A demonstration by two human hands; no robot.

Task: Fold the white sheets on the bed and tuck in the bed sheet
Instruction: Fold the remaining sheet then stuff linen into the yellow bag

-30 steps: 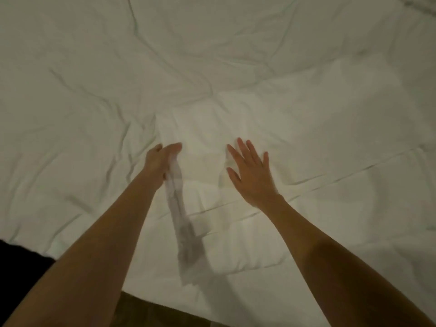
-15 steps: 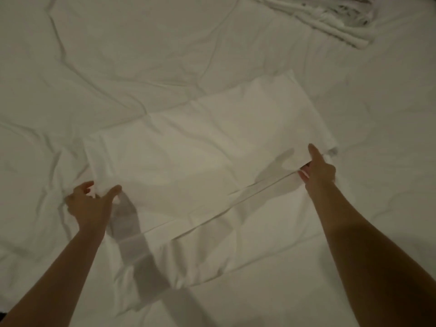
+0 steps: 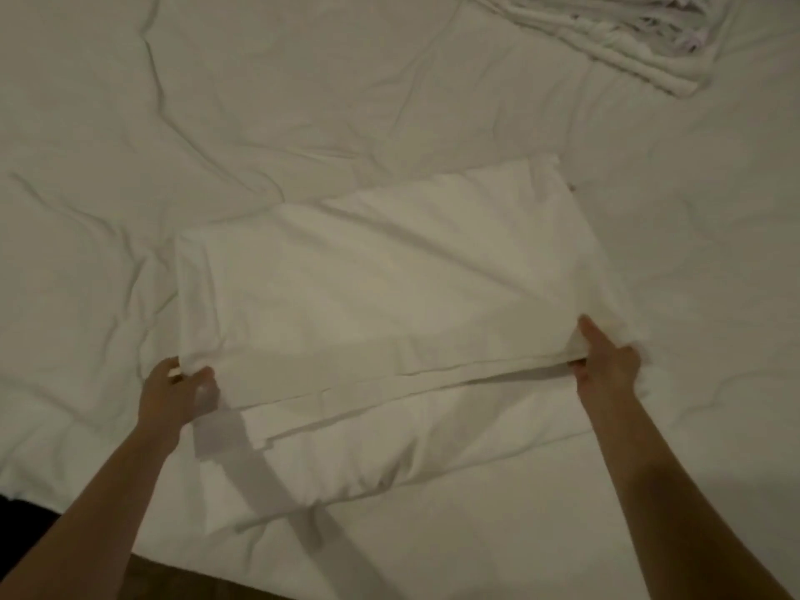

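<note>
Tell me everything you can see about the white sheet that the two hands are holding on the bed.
The white sheet is plain, thin cloth, folded into a wide rectangle with several layers showing stepped along its near edge. It lies almost flat and slightly askew on the wrinkled bed sheet, near the bed's front edge. The left hand pinches its near left corner and the right hand its near right corner.

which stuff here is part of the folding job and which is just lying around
In the job:
- folded sheet, gripped at its near corners
- left hand
- right hand
- bed sheet beneath, creased

Lying about:
- crumpled linen pile at the far right; it may be a later sheet to fold
</note>
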